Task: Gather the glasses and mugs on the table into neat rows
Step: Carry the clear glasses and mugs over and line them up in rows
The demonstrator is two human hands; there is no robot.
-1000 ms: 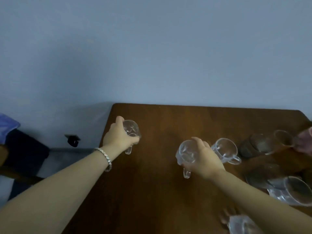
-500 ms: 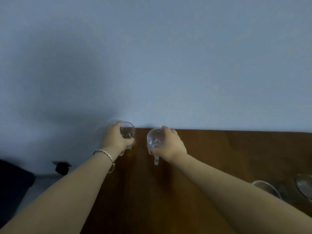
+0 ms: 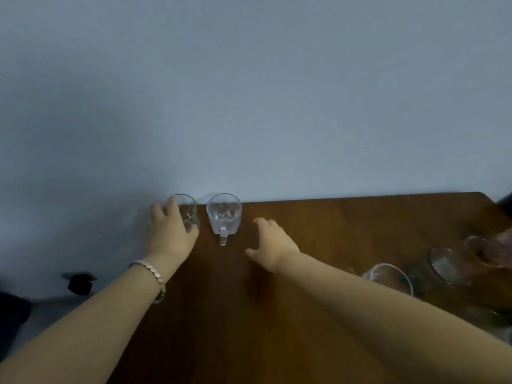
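Note:
Two clear glass mugs stand upright side by side at the far left corner of the dark wooden table (image 3: pixel 304 314), against the wall. My left hand (image 3: pixel 170 234) wraps the left mug (image 3: pixel 188 210) from the left and front. The right mug (image 3: pixel 224 214) stands free, its handle pointing toward me. My right hand (image 3: pixel 273 245) hovers just right of that mug with fingers spread, holding nothing. More glassware sits at the right: a clear glass (image 3: pixel 388 278) partly behind my right forearm and a darker glass (image 3: pixel 448 266).
At the far right edge, another person's hand (image 3: pixel 498 249) is around a brownish glass. More blurred glassware lies at the lower right edge. A black object (image 3: pixel 79 282) sits on the floor left of the table. The pale blue wall runs directly behind the table.
My right hand set its mug down next to the left one and let go, drawing back to the right. My left hand stayed on its mug at the corner.

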